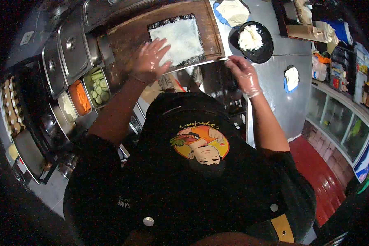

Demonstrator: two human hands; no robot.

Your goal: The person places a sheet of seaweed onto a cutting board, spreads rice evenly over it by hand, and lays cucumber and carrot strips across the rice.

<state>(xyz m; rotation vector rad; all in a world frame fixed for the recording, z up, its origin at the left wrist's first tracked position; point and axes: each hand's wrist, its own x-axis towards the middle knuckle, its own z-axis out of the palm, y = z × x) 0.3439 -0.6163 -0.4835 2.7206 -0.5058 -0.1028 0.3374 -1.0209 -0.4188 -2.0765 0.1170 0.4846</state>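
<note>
My left hand, in a clear plastic glove, lies with fingers spread on the left edge of a rice layer. The rice covers a dark nori sheet, whose edges show around it. Both lie on a brown wooden board. Also gloved, my right hand is off the board's near right corner, its fingers bent together with nothing visible in them. A black bowl holding a white, lumpy food stands just beyond it.
On the left are metal pans with cucumber, orange strips and white shreds, beside lidded pans. White material on blue is at the back; a smaller such piece lies right. A glass-fronted case stands far right.
</note>
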